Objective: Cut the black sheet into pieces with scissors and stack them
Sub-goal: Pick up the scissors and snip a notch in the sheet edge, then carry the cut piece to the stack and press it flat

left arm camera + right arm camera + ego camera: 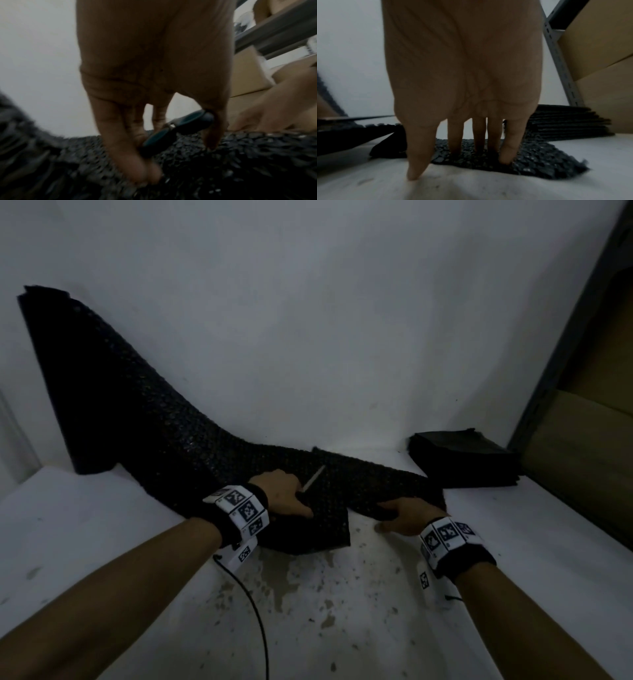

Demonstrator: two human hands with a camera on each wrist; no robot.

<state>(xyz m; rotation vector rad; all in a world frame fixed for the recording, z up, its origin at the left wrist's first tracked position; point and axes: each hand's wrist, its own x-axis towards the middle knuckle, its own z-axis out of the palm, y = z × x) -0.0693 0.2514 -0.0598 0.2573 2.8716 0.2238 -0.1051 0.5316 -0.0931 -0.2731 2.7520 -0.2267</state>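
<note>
A long black textured sheet (137,412) leans on the wall at the left and runs down onto the white table (102,542). My left hand (291,498) rests on the sheet and grips black scissors (180,125) by their teal-lined handles. The pale blade (313,477) points away over the sheet. My right hand (407,515) lies to the right of the cut. Its straight fingers (455,142) press the sheet's right flap (539,159) down, and the thumb touches the table. A stack of cut black pieces (462,457) sits at the back right.
A white wall stands close behind the sheet. A grey metal shelf post (561,67) and cardboard boxes (582,446) border the table on the right, just past the stack. Dark crumbs and stains (308,594) speckle the table in front. A black cable (253,611) hangs from my left wrist.
</note>
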